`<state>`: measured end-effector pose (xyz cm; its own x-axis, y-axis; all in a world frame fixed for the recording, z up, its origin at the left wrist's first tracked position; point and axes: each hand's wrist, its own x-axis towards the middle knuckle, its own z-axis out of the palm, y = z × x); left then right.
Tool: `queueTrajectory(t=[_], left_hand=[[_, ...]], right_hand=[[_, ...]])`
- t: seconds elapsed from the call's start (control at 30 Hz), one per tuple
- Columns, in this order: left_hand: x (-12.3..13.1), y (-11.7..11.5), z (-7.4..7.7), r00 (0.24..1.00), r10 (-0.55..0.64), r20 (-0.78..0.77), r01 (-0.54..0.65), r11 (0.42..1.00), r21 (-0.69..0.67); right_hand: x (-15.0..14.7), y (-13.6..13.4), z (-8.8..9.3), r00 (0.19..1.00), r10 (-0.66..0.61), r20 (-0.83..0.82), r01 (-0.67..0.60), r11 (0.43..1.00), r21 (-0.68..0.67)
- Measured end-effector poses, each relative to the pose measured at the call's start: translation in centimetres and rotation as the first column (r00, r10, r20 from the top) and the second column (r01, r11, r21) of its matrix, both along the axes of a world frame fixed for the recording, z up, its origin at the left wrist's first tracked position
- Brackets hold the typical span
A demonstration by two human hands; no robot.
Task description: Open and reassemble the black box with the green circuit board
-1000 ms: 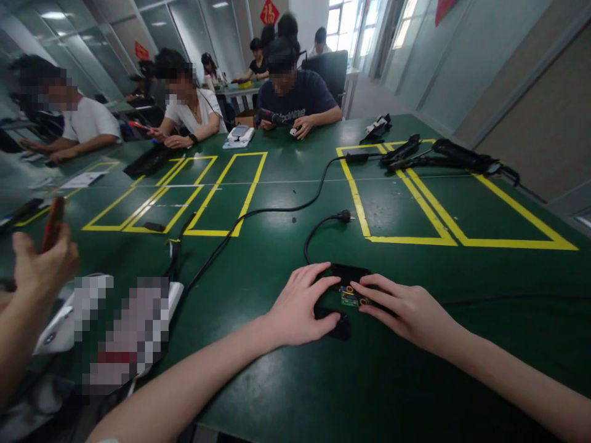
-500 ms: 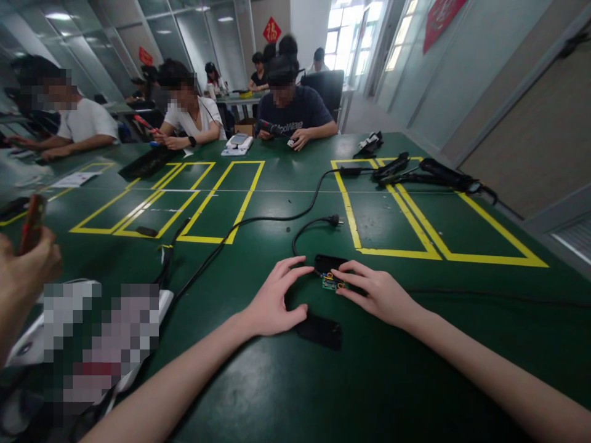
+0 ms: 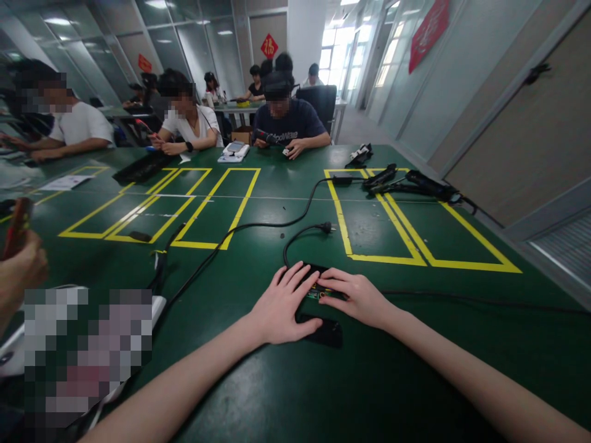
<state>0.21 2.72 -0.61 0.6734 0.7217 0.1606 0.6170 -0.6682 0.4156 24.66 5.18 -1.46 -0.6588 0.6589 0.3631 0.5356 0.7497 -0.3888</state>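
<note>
A small black case (image 3: pixel 316 272) with a green circuit board (image 3: pixel 316 295) showing inside lies on the green table (image 3: pixel 286 381) in front of me. My left hand (image 3: pixel 282 305) rests on its left side, fingers spread flat, thumb beside a separate black cover (image 3: pixel 327 333). My right hand (image 3: pixel 355 296) lies on the case's right side, fingertips on the board. A black cord (image 3: pixel 295 237) with a plug (image 3: pixel 326 227) runs away from the case.
Yellow tape rectangles (image 3: pixel 383 258) mark the table. Black adapters and cables (image 3: pixel 406 183) lie at the far right. A white device (image 3: pixel 152 306) sits at my left beside another person's hand (image 3: pixel 18 271) holding a red tool. Several people sit along the far edge.
My left hand has moved from the table back onto the case beside the right hand. The view has tilted up and the black cover sits closer to my left thumb.
</note>
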Motion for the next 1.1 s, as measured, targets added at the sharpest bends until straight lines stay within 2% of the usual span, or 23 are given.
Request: queueTrajectory(t=[0.17, 0.23, 0.3, 0.47, 0.63, 0.87, 1.1], left_hand=[[-0.3, 0.3, -0.2, 0.988, 0.135, 0.079, -0.136, 0.991, -0.001], [-0.7, 0.5, -0.2, 0.974, 0.199, 0.109, -0.201, 0.980, 0.007], [-1.0, 0.7, -0.1, 0.971, 0.211, 0.111, -0.217, 0.976, 0.037], [-1.4, 0.6, 0.3, 0.990, 0.118, 0.078, -0.127, 0.985, 0.118], [-2.0, 0.4, 0.0, 0.993, 0.099, 0.065, -0.105, 0.989, 0.104], [-2.6, 0.2, -0.6, 0.997, 0.070, 0.013, -0.072, 0.985, 0.156], [-2.7, 0.2, -0.7, 0.998, 0.070, -0.007, -0.068, 0.983, 0.173]], right_hand=[[0.0, 0.7, 0.2, 0.997, -0.070, -0.014, 0.069, 0.997, -0.036], [0.1, 0.4, 0.5, 0.996, -0.083, -0.018, 0.081, 0.993, -0.084], [0.1, -0.2, 0.8, 0.996, -0.087, -0.013, 0.085, 0.988, -0.132], [0.2, -1.5, 0.9, 0.996, -0.083, -0.012, 0.079, 0.978, -0.195], [-0.2, -1.7, 0.9, 0.988, -0.114, -0.105, 0.082, 0.959, -0.270], [-0.4, -1.8, 0.9, 0.985, -0.127, -0.121, 0.093, 0.963, -0.255], [-0.6, -2.4, 0.6, 0.972, -0.202, -0.117, 0.175, 0.963, -0.203]])
